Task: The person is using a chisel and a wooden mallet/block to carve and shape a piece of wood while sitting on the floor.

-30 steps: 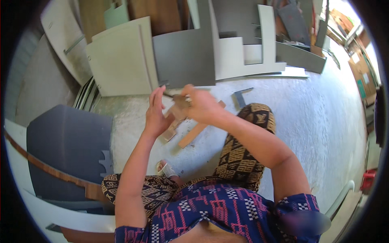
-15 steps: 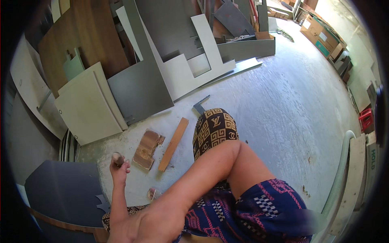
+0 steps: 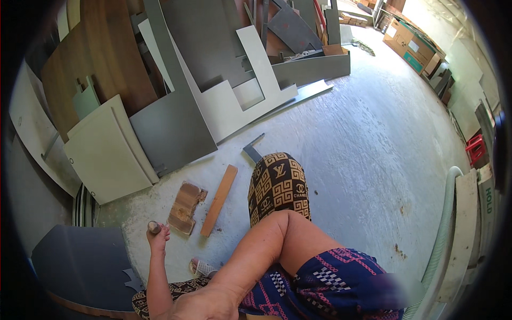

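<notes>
My left hand (image 3: 159,238), raised at the lower left, is closed round a stubby brown-grey stick, like a tool handle, with a rounded end (image 3: 154,227); the rest of the stick is hidden. Bent at the elbow, my right arm crosses in front of my raised knee (image 3: 279,184). Only the back of my right hand (image 3: 205,305) shows low in the picture; its fingers are hidden. Nearest the left hand on the floor lies a brown wood-grain board piece (image 3: 184,205) with a ragged notch. Beside it is a narrow wooden strip (image 3: 220,200).
An L-shaped grey metal piece (image 3: 252,151) lies beyond my knee. Grey, white and brown panels (image 3: 176,125) lean along the left and far side. A dark panel (image 3: 80,266) is at the lower left. On the right are a ribbed hose (image 3: 440,245) and a red stool (image 3: 474,149).
The whole view has shifted slightly, so the floor and panels sit lower and further left. My right elbow has dropped toward the lower left. The left hand still grips the stick.
</notes>
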A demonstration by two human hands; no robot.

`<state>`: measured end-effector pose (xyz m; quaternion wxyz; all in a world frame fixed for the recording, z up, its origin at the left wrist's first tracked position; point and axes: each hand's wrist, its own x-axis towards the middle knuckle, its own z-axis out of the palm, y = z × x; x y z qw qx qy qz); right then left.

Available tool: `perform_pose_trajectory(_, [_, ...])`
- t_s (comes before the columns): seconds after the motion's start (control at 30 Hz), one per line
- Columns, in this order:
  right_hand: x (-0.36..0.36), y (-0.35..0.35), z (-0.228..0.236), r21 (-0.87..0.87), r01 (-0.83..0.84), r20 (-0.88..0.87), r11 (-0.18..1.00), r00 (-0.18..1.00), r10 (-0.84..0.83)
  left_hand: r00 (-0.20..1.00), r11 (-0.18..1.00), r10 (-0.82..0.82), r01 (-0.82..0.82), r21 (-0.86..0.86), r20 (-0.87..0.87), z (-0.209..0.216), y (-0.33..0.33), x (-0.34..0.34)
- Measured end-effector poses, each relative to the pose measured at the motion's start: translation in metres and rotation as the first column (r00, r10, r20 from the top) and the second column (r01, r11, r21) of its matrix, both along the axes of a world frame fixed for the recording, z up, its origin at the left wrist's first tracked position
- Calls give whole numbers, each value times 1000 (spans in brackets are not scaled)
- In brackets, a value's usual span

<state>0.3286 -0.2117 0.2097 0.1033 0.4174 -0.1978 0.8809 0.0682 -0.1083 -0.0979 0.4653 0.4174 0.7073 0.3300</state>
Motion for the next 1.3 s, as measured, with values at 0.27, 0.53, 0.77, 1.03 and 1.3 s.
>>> perform_pose_trajectory(0.27, [-34, 26, -49, 278, 79, 207, 957, 968, -141, 969, 980, 174, -153, -127, 173, -16, 2, -4])
perform_pose_trajectory(0.53, [-100, 74, -170, 886, -335, -326, -321, 43, -944, 883, 951, 290, -308, -12, 369, -110, 10, -16])
perform_pose_trajectory(0.77, [-23, 40, -34, 508, 597, -643, -620, -215, -735, 947, 936, 307, -282, 212, -92, -78, 31, -24])
perform_pose_trajectory(1.03, [42, 26, 9, 566, 391, -703, -726, -232, -673, 915, 917, 398, -394, -66, 68, -65, 37, -5])
perform_pose_trajectory(1.3, [-8, 152, -77, 961, 274, 89, 36, -184, -979, 905, 905, 415, -421, 64, 97, -98, 14, -27])
